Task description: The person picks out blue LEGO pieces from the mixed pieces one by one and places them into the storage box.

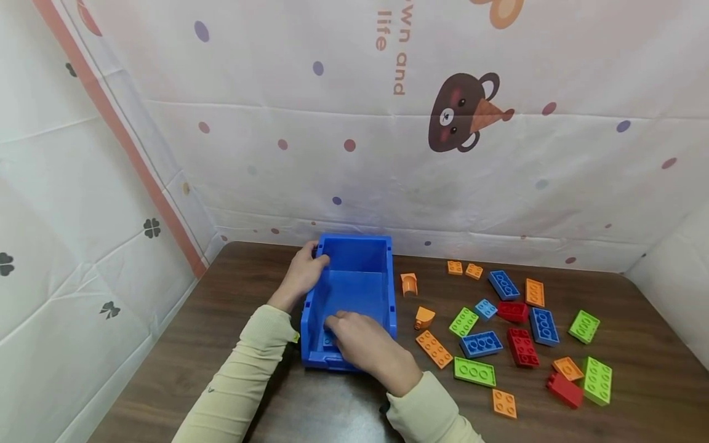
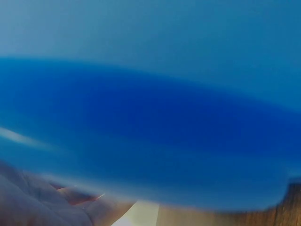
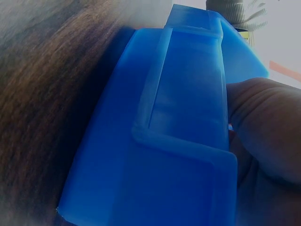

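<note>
A deep blue plastic bin (image 1: 357,289) stands on the table with its low wall toward me. My left hand (image 1: 303,275) grips its left wall near the back corner, thumb over the rim. The left wrist view is mostly blurred blue plastic, with part of the left hand (image 2: 44,200) along the bottom. My right hand (image 1: 368,347) reaches over the low front wall into the bin, fingers bent downward. Beside those fingers a blue studded brick (image 1: 328,339) shows partly on the bin floor. The right hand's fingertips are hidden, so I cannot tell if they pinch the brick.
Right of the bin, loose toy bricks lie spread over the dark wooden table (image 1: 221,307), among them a red brick (image 1: 522,347), a green brick (image 1: 597,381) and a blue brick (image 1: 480,344). An orange arched piece (image 1: 409,284) lies nearest the bin. Printed cloth (image 1: 382,178) hangs behind.
</note>
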A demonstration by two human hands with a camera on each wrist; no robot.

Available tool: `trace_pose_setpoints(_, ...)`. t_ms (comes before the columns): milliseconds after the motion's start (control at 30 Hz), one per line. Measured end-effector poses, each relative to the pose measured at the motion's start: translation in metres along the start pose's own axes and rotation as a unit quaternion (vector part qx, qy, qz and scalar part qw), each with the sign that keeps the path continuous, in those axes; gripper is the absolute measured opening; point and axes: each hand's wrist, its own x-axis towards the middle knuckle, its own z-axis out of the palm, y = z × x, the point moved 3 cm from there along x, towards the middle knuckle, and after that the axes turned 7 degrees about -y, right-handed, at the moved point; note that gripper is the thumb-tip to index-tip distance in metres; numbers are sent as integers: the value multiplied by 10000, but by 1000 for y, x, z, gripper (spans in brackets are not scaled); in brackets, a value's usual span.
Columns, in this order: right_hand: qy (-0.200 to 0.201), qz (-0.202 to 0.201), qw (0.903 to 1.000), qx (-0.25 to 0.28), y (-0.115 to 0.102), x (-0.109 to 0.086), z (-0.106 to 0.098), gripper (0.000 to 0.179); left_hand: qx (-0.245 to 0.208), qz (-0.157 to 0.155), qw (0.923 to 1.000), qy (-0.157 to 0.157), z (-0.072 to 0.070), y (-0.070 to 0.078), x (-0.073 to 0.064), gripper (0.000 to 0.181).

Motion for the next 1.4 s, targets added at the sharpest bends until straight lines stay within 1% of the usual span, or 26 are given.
trace_pose_setpoints(300, -95, 52, 9999, -13, 1, 1, 0, 15, 2, 3, 10000, 9, -1, 2, 0, 58)
trace_pose_setpoints(533, -120, 64, 9999, -27, 1, 1, -1, 16, -8, 26, 10000, -48, -1, 2, -1, 58)
trace_pose_setpoints(733, -6, -21, 9999, -105, -1, 0, -2, 13, 14, 44, 10000, -38, -1, 2, 0, 58)
trace_pose_setpoints(1000, 336, -249, 9984, -375, -5, -2, -4, 5, -101, 20, 9999, -47, 0, 1, -1, 58)
trace_pose_setpoints(1233, 248, -144, 9992, -260, -6, -5, -9, 11, -71, 37, 10000, -33, 0, 0, -2, 59)
trace_pose_setpoints(1400, 229, -96, 9995, -179, -8, -9, -18, 19, -91, 48, 9999, -33, 0, 1, -2, 57)
